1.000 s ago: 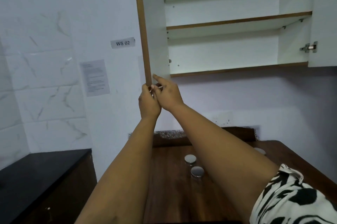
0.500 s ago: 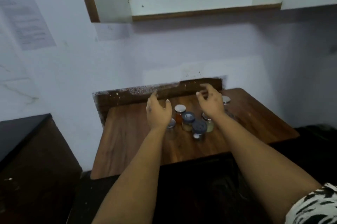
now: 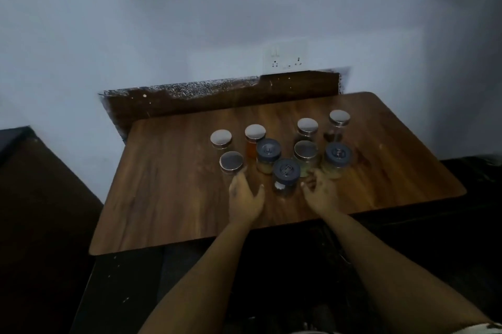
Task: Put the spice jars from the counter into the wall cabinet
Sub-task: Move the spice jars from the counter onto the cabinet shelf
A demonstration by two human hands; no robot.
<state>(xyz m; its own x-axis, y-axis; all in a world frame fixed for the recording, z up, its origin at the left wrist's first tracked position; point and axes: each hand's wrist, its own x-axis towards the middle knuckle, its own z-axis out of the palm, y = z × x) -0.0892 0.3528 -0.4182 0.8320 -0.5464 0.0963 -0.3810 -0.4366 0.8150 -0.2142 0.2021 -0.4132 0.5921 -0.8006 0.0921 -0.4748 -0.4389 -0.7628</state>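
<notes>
From the head view, both forearms reach forward over the near edge of the wooden worktop (image 3: 168, 197). The left hand (image 3: 244, 197) lies low over the wood with its back up, fingers loosely spread and thumb out to the right, holding nothing; its fingertips are just beside the nearest silver-lidded jar (image 3: 231, 163). The right hand (image 3: 320, 192) mirrors it, fingers apart and slightly curled, also holding nothing, its fingertips close to the jar of pale contents with a dark lid (image 3: 338, 159); contact cannot be told. Between the two hands stands the front dark-lidded jar (image 3: 285, 176), touched by neither.

The spice jars stand upright in a loose cluster in the middle of the worktop, towards its back. A wooden backboard (image 3: 217, 100) runs along the wall behind them, with a white socket plate (image 3: 285, 57) above it. A dark counter (image 3: 16, 143) sits at the far left.

Nine jars in all: six with silver lids, three with dark grey-blue lids. One silver-lidded jar (image 3: 254, 140) holds orange contents.
</notes>
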